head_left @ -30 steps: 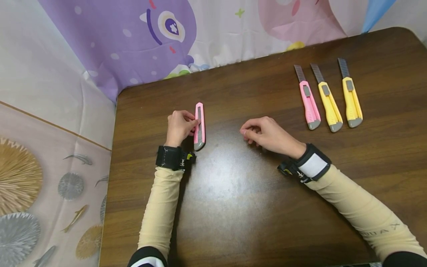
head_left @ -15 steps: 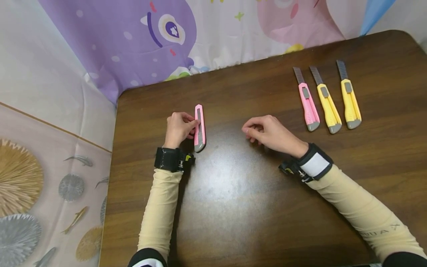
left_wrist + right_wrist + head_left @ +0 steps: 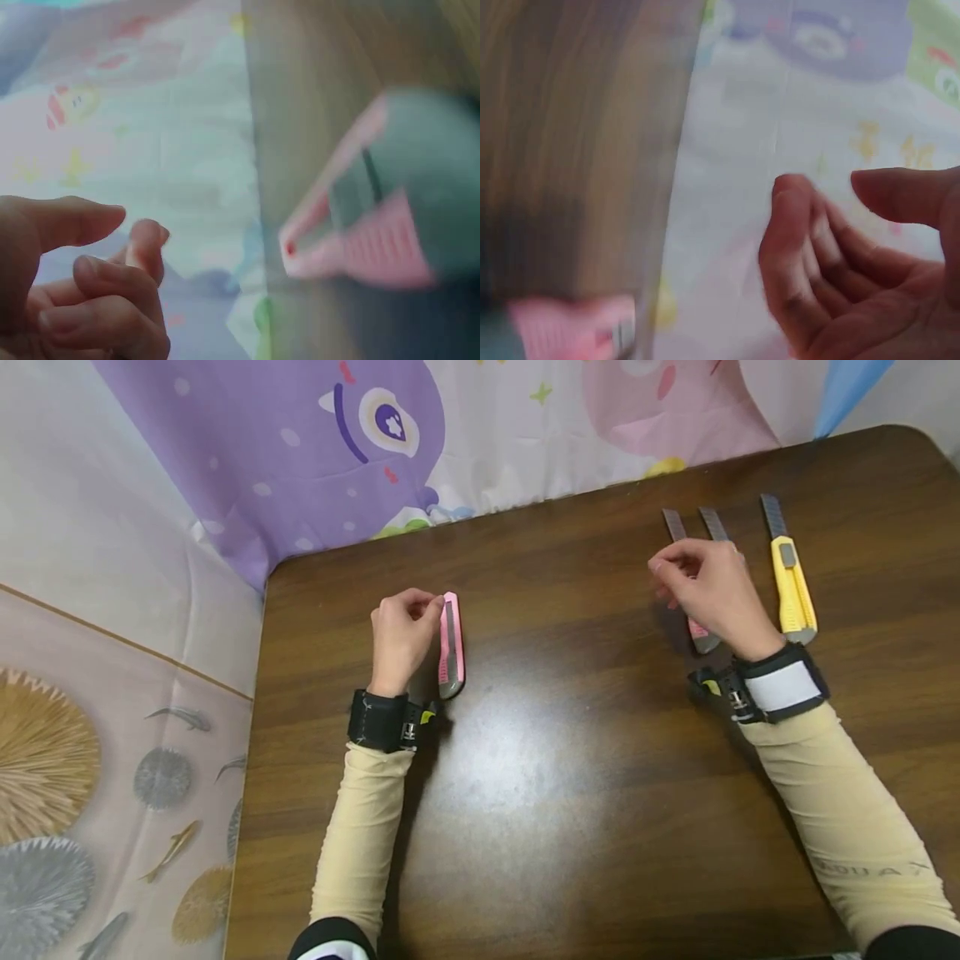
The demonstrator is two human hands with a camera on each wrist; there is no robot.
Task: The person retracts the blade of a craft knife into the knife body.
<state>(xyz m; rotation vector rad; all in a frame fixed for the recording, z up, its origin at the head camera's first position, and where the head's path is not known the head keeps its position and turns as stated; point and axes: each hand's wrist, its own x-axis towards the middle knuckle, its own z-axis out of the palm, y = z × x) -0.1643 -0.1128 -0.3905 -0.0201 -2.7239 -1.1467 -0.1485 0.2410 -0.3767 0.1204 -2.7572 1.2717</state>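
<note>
A pink box cutter (image 3: 457, 647) with a grey end and no blade showing lies on the table beside my left hand (image 3: 402, 635). That hand holds nothing; in the left wrist view a gap shows between its thumb and loosely bent fingers, with the cutter (image 3: 386, 240) off to their right. My right hand (image 3: 716, 589) hovers above two cutters at the right, its fingers loosely bent round nothing. It partly covers a pink cutter (image 3: 701, 635) and hides all but the blade (image 3: 712, 523) of the one beside it. Right of it lies a yellow cutter (image 3: 792, 589), blade out.
The dark wooden table (image 3: 517, 860) reaches back to a cartoon-printed curtain (image 3: 517, 435). Another patterned cloth (image 3: 127, 652) hangs along its left side. Light glares on the middle of the tabletop.
My left hand has let go of the pink box cutter and shifted slightly up. My right hand has moved right and away from me, now over the cutters.
</note>
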